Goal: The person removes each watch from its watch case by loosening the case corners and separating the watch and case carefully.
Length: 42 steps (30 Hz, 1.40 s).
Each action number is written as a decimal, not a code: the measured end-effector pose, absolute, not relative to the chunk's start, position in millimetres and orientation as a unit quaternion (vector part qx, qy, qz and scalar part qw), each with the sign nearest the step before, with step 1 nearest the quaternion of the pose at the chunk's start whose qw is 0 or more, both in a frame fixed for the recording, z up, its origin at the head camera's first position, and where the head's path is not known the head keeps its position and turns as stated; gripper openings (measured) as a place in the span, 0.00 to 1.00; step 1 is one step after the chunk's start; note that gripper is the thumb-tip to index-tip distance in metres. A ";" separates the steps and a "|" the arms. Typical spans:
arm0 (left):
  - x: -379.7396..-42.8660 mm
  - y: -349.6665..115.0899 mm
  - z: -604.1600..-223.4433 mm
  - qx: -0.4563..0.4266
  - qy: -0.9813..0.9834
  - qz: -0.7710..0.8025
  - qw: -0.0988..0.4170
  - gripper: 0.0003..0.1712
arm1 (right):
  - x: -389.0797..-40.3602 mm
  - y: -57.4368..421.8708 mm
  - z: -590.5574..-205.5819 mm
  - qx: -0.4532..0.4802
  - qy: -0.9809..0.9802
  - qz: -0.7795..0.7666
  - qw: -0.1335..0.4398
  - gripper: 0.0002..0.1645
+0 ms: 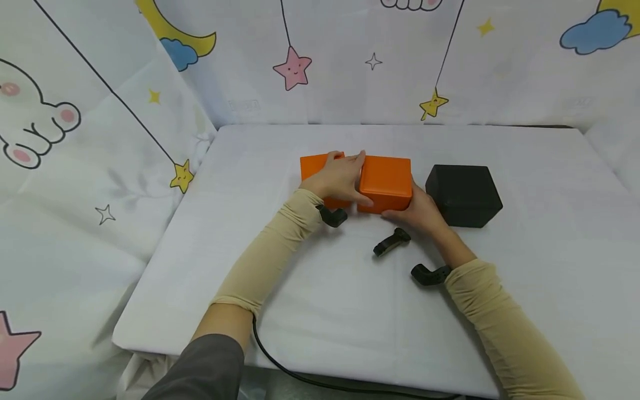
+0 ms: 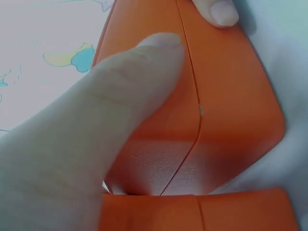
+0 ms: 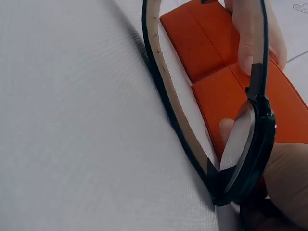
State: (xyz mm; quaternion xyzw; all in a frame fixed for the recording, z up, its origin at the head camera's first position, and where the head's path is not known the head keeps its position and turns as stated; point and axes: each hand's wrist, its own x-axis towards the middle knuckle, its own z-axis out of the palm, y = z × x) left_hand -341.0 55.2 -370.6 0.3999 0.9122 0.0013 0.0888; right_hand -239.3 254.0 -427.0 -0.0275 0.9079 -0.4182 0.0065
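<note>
Two orange boxes stand side by side, each with a lid seam. My left hand (image 1: 337,180) reaches over the left orange box (image 1: 311,165) and grips the left end of the right orange box (image 1: 386,175). Its thumb (image 2: 144,77) presses the front face beside the seam, while the index finger is at the top back edge. My right hand (image 1: 422,211) holds the same box at its right side, thumb low on the front. Before the boxes lies a wristwatch (image 1: 392,242) with a dark strap, on its side in the right wrist view.
A black box (image 1: 465,194) stands just right of my right hand. The white-covered table (image 1: 200,266) meets a patterned cloth backdrop (image 1: 340,94) behind. A black cable (image 1: 285,369) runs from the left sleeve along the table's front edge.
</note>
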 end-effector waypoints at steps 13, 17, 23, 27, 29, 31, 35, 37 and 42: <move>-346.3 47.9 -364.2 0.389 0.915 0.035 0.097 0.70 | -238.9 249.9 -426.7 0.001 0.908 -0.420 0.007 0.53; -348.9 47.4 -367.0 0.387 0.916 0.052 0.087 0.70 | -238.1 249.7 -426.0 0.000 0.902 -0.432 0.011 0.52; -355.2 47.8 -373.9 0.392 0.915 0.071 0.065 0.70 | -236.5 250.8 -428.8 0.004 0.903 -0.430 0.008 0.50; -359.0 46.7 -375.6 0.394 0.914 0.078 0.062 0.69 | -236.3 249.4 -430.9 0.005 0.901 -0.433 0.004 0.48; -360.2 46.2 -376.1 0.396 0.913 0.079 0.064 0.68 | -236.2 248.7 -431.6 0.007 0.901 -0.433 0.005 0.47; -360.8 46.2 -376.2 0.398 0.912 0.078 0.065 0.68 | -235.8 248.5 -431.8 0.010 0.901 -0.433 0.009 0.46; -362.6 49.4 -376.6 0.401 0.911 0.080 0.063 0.66 | -235.0 251.0 -431.7 0.015 0.902 -0.432 0.011 0.44; -363.4 50.8 -375.8 0.403 0.909 0.084 0.062 0.65 | -234.8 252.4 -432.0 0.015 0.903 -0.429 0.010 0.44; -364.3 50.3 -373.2 0.399 0.909 0.092 0.073 0.61 | -235.3 252.1 -434.1 0.009 0.903 -0.429 0.006 0.44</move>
